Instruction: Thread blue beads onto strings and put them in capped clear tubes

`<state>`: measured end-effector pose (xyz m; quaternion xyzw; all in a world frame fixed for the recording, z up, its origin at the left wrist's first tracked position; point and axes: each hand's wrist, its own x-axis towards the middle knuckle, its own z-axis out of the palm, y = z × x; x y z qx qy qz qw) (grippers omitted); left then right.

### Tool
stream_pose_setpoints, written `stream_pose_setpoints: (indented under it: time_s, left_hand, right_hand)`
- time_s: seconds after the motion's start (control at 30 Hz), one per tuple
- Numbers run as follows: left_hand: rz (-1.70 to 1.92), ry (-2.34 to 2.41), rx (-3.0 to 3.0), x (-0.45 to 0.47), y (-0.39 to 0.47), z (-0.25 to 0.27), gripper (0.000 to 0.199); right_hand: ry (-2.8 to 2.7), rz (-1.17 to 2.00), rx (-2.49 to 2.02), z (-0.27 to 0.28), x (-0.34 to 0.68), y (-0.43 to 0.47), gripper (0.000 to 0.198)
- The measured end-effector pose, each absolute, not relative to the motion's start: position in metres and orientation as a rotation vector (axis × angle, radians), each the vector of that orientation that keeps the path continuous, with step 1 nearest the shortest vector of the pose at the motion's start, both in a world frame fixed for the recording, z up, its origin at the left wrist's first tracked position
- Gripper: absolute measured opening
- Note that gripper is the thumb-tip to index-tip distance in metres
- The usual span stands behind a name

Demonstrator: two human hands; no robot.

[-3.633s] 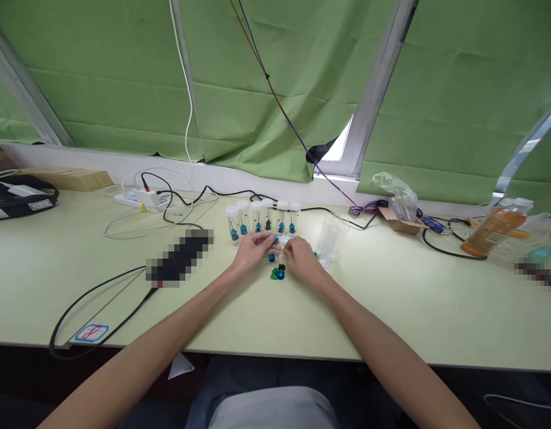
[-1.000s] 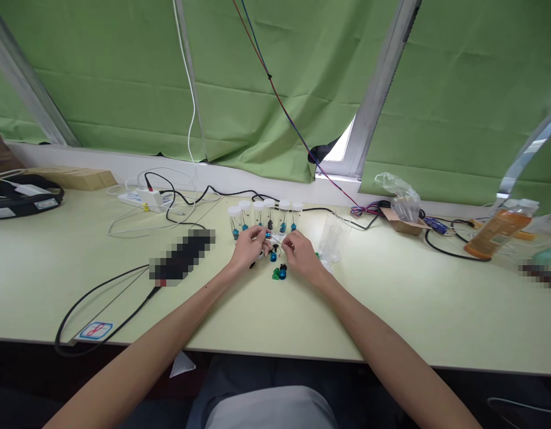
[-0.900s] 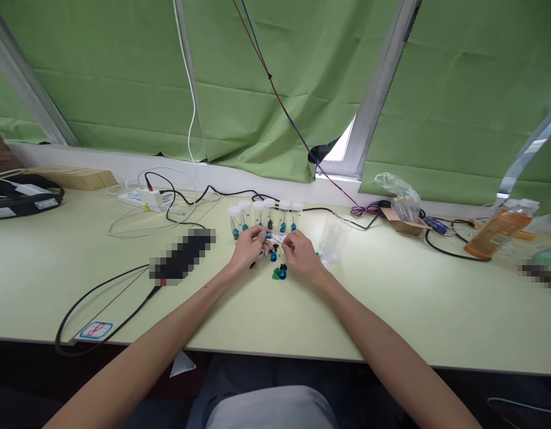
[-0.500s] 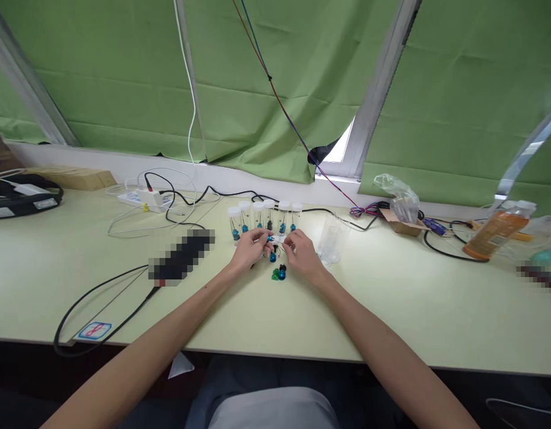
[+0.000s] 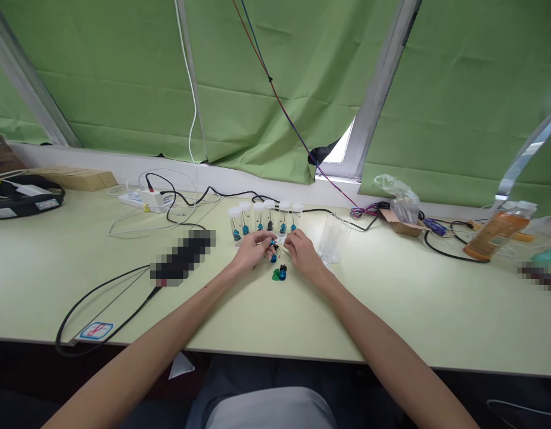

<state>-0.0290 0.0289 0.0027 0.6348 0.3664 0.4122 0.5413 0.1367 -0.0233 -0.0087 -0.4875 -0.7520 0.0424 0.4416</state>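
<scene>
My left hand (image 5: 252, 250) pinches a small shiny blue part (image 5: 272, 242) between thumb and fingers. Close to its right, my right hand (image 5: 302, 250) has its fingertips pressed together at thin wires or leads (image 5: 282, 245); what exactly it grips is too small to make out. Below the fingertips lies another blue part (image 5: 273, 258). Nearer to me on the table are a blue and black piece (image 5: 282, 274) and a green piece (image 5: 276, 274). Just behind my hands stand several clear capped tubes (image 5: 284, 217), each with a small blue or dark part inside.
Clear plastic tubes (image 5: 332, 241) lie right of my right hand. A pixelated dark object (image 5: 183, 256) with a black cable is on the left. At the right stand an orange drink bottle (image 5: 498, 231) and a cardboard box (image 5: 400, 223). A power strip (image 5: 150, 199) sits at the back left.
The blue part in my left fingers has tilted and shifted slightly right and down. Both hands stay almost in place, and the loose pieces lie as before.
</scene>
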Motion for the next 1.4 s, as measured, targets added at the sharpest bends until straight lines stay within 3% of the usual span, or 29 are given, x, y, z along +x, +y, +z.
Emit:
stream_pose_setpoints:
  time_s: [0.8, 1.4]
  left_hand:
    - [0.951, 0.786, 1.187, -0.028, 0.022, 0.008, 0.008]
    - [1.072, 0.869, 1.119, -0.027, 0.023, 0.013, 0.011]
  right_hand:
    - [-1.802, 0.171, -1.137, -0.011, 0.137, -0.024, 0.015]
    - [-1.791, 0.202, -1.382, -0.012, 0.138, -0.026, 0.040]
